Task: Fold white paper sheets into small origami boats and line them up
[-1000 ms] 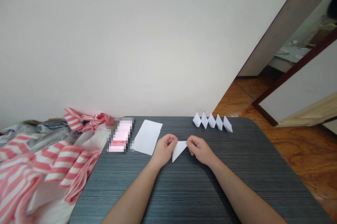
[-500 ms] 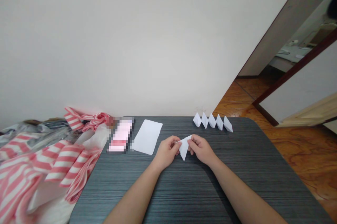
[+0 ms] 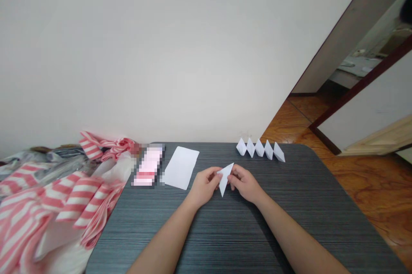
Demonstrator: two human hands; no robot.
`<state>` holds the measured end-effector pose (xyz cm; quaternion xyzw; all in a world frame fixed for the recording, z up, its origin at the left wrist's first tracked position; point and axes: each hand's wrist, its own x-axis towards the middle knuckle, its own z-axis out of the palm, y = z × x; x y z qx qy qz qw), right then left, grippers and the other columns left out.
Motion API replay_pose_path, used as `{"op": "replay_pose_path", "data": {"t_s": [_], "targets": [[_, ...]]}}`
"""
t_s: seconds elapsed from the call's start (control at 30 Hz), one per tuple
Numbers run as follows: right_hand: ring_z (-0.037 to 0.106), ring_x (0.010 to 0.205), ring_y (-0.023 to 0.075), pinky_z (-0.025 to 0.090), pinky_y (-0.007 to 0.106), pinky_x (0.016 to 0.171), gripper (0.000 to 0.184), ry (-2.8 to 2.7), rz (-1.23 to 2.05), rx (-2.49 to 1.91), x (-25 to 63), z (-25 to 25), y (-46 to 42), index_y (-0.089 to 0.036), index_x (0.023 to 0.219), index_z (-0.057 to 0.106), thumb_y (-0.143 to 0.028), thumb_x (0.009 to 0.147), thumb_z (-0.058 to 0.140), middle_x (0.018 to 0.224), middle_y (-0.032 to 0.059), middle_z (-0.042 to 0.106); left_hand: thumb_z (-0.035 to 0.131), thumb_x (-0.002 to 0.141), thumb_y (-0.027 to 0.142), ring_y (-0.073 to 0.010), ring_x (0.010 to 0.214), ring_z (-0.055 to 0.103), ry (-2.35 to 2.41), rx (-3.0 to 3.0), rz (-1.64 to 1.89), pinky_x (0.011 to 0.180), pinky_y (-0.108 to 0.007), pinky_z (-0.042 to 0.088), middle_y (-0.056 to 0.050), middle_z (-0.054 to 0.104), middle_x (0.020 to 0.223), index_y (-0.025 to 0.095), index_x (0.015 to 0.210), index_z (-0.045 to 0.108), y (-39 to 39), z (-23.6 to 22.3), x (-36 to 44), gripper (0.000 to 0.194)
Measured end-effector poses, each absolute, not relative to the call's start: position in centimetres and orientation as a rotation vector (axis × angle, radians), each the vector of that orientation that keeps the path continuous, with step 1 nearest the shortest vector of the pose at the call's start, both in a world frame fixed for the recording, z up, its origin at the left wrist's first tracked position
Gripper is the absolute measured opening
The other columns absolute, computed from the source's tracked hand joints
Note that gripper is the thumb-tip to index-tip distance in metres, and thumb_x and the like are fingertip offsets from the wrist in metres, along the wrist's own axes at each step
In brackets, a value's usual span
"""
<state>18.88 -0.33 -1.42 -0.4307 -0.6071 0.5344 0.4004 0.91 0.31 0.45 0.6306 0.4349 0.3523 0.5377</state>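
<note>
- A person's left hand (image 3: pixel 204 185) and right hand (image 3: pixel 247 185) pinch a folded white paper (image 3: pixel 225 179) between them above a dark bench (image 3: pixel 222 235), each grip narrow, thumb and fingers closed on opposite edges.
- Uneven pressure from the two thumbs could skew a crease or leave the pointed ends crooked.
- The piece is small and thin, so a grip that loosens on one side could let a fold spring open or a layer slip; a hard tug could tear it.
- Five folded paper pieces (image 3: pixel 259 149) line up close together near the far edge, beyond the right hand; a brush of the knuckles would likely knock the row askew.
- White paper (image 3: pixel 181 167) lies flat beside the left hand, where a careless wrist might drag or bend it.
- Fingertips behind the folded piece are hidden, as are its underside and inner layers.
- Pixelation masks a pinkish object (image 3: pixel 149 167) at left, and the frame cuts off the bench's near edge and the striped cloth (image 3: pixel 69 197).
</note>
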Motion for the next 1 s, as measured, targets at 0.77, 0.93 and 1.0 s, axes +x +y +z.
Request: {"op": "replay_pose_path", "data": {"t_s": [0.77,0.93,1.0], "targets": [[0.051,0.051,0.0093,0.040,0.021,0.050,0.009,-1.650,1.282,-1.165,18.8,-1.2,-0.5,-0.018,0.080,0.050,-0.025,0.085,0.052,0.063,-0.0033,0.052,0.062,0.074,0.037,-0.0087,0.055,0.046,1.071,1.583,0.755,0.050,-0.020,0.034,0.002,0.054,0.066,0.018,0.105,0.059,0.1,0.4,0.9,0.037],[0.052,0.051,0.0095,0.042,0.021,0.050,0.009,-1.676,1.242,-1.170,18.7,-0.7,-0.6,-0.017,0.086,0.052,-0.026,0.086,0.050,0.066,-0.0018,0.055,0.063,0.073,0.037,-0.0089,0.055,0.046,1.076,1.542,0.783,0.050,-0.020,0.034,0.001,0.055,0.065,0.017,0.108,0.058,0.2,0.2,0.9,0.040],[0.053,0.051,0.0096,0.042,0.021,0.050,0.011,-1.694,1.212,-1.177,18.7,-0.5,-0.7,-0.017,0.093,0.053,-0.025,0.088,0.046,0.066,-0.0015,0.057,0.062,0.074,0.038,-0.0091,0.055,0.047,1.083,1.527,0.795,0.051,-0.020,0.035,0.001,0.055,0.066,0.017,0.109,0.057,0.2,0.2,0.9,0.041]]}}
